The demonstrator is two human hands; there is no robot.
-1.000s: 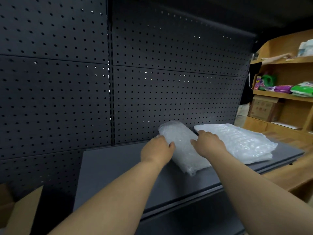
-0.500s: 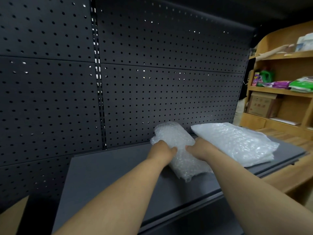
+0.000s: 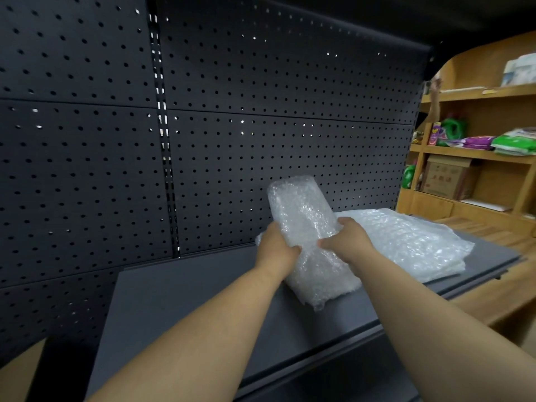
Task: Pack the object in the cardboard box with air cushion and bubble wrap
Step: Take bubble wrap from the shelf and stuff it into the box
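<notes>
On shelf: my left hand, right hand clasp bubble-wrapped bundle between them, long axis tilted away.

Dark pegboard; wooden shelving right, stocked.

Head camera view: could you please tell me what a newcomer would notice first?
Centre frame, the left hand and right hand grip a translucent bubble-wrapped bundle tilted above the dark grey shelf. A flat stack of clear bubble wrap lies right of it, before the black pegboard wall.
</notes>
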